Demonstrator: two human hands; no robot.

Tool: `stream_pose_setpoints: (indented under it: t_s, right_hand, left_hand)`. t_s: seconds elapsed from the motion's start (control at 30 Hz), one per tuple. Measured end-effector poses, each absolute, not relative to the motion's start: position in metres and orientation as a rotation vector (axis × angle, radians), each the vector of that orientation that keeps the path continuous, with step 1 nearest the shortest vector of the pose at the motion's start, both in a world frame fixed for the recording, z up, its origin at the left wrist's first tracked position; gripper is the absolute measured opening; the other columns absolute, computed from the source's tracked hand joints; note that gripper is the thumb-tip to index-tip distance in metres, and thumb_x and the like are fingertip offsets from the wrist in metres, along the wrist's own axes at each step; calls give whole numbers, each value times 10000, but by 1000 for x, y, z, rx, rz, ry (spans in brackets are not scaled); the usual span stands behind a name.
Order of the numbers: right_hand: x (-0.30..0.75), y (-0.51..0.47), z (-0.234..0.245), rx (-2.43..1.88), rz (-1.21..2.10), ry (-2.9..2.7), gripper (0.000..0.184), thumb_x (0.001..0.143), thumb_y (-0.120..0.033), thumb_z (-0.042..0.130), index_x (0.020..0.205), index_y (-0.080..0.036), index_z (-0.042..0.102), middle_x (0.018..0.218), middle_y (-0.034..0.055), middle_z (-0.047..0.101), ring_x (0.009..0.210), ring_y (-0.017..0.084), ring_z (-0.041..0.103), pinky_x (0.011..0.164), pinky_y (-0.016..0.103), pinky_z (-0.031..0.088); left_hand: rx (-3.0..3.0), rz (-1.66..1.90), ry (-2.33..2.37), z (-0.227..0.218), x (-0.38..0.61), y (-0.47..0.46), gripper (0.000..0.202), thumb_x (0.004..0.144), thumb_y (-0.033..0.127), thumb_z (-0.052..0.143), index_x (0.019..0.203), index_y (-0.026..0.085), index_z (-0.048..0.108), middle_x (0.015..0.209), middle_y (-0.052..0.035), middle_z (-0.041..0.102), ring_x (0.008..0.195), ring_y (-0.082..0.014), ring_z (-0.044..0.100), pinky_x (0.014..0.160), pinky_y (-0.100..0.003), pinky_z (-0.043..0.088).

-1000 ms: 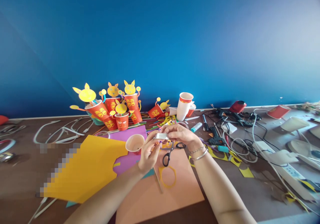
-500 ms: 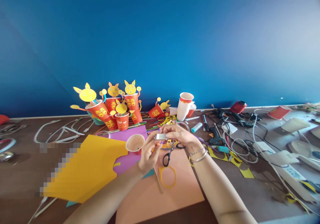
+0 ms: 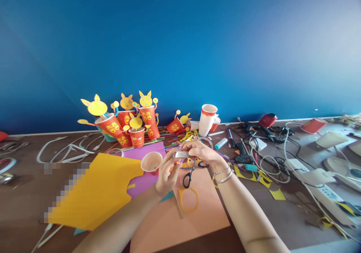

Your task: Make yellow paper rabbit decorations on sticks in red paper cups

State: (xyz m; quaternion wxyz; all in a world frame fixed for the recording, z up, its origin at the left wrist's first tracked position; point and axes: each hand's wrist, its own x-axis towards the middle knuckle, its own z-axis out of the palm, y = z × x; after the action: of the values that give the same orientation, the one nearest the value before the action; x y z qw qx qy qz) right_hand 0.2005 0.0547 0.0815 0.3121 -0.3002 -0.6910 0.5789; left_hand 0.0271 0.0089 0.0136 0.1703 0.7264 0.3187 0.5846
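A small silver-white rectangular piece (image 3: pixel 181 155) is held up in front of me; its exact kind does not show. The closed fingers of my left hand (image 3: pixel 167 176) grip its left side from below. My right hand (image 3: pixel 204 153) has its fingertips closed on the right end. Orange and purple bits show by the left fingertips, too small to name. Below the hands, scissors (image 3: pixel 187 180) with black handles lie over an orange paper sheet (image 3: pixel 197 219), along with a yellow paper ring (image 3: pixel 189 209) and a thin stick (image 3: pixel 178 205). A paper cup (image 3: pixel 151 162) stands beside my left hand.
Red cups with yellow animal faces (image 3: pixel 137 137) crowd the back left. A tall white cup (image 3: pixel 208 121) stands behind my hands. Yellow paper (image 3: pixel 98 189) and purple paper (image 3: pixel 153 149) lie left. Glue guns (image 3: pixel 243 154), cables and a power strip (image 3: pixel 332 200) fill the right.
Both hands stay together on the small silver-white piece, which tilts slightly. The whole view shifts a little to the left; the other things stay in place.
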Motion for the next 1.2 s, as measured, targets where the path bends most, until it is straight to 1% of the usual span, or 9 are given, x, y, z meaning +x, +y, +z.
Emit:
stream_pose_setpoints:
  t_s: [0.17, 0.23, 0.33, 0.43, 0.57, 0.73, 0.93, 1.03, 1.2]
  right_hand:
    - [197, 58, 74, -844, 1526, -1731, 228, 596, -144, 415, 672, -158, 630, 648, -10, 558, 479, 70, 382, 447, 200, 289]
    - [201, 60, 72, -779, 1630, -1722, 252, 595, -142, 431, 707, -148, 657, 702, 5, 602, 482, 67, 406, 453, 197, 309]
    - [209, 64, 71, -634, 1750, -1705, 229, 664, -200, 509, 779, -118, 689, 785, 42, 643, 545, 79, 477, 502, 198, 359]
    - [211, 64, 72, -614, 1774, -1706, 246, 744, -305, 594, 856, -107, 689, 788, 44, 644, 570, 78, 488, 505, 189, 347]
    - [207, 64, 69, -691, 1790, -1655, 245, 727, -328, 650, 858, -121, 663, 784, 25, 623, 584, 78, 486, 505, 186, 345]
    - [204, 62, 67, -717, 1771, -1589, 204, 657, -206, 554, 834, -148, 638, 729, -11, 574, 558, 77, 460, 519, 196, 355]
    - [197, 59, 72, -802, 1631, -1679, 213, 606, -164, 473, 737, -156, 641, 685, -16, 566, 532, 77, 413, 483, 199, 304]
    - [197, 62, 68, -846, 1607, -1655, 237, 583, -149, 435, 690, -156, 646, 609, -27, 526, 471, 67, 345, 443, 200, 258]
    - [208, 65, 67, -687, 1772, -1666, 231, 669, -214, 538, 823, -122, 684, 761, 27, 625, 550, 81, 455, 496, 204, 331]
  left_hand:
    - [2022, 1661, 920, 11, 27, 9, 176, 908, 173, 512, 968, 205, 674, 1148, -85, 631, 1051, -209, 623, 837, -320, 554]
    - [1992, 1663, 922, 12, 27, 9, 172, 910, 185, 511, 960, 197, 676, 1163, -101, 622, 1042, -208, 628, 796, -306, 567]
    - [1943, 1676, 921, 13, 28, 9, 157, 906, 194, 519, 940, 185, 673, 1184, -111, 612, 1027, -208, 639, 759, -288, 577]
    - [1941, 1674, 917, 15, 28, 9, 158, 906, 184, 517, 943, 185, 671, 1193, -108, 607, 1034, -207, 640, 748, -277, 582]
    - [1970, 1687, 913, 15, 29, 10, 155, 907, 166, 513, 951, 185, 660, 1192, -107, 604, 1069, -205, 624, 783, -284, 579]
    - [2037, 1740, 911, 16, 29, 12, 149, 898, 145, 525, 952, 198, 654, 1147, -88, 620, 1070, -193, 620, 831, -290, 564]
    - [2085, 1691, 938, 15, 28, 11, 177, 914, 178, 504, 958, 208, 673, 1144, -73, 642, 1086, -217, 617, 893, -339, 543]
    - [2023, 1718, 935, 15, 29, 10, 163, 910, 185, 513, 960, 202, 667, 1158, -91, 633, 1059, -213, 632, 830, -322, 570]
    - [1905, 1708, 919, 15, 31, 10, 124, 897, 190, 537, 916, 188, 659, 1162, -102, 624, 1057, -220, 639, 782, -294, 584]
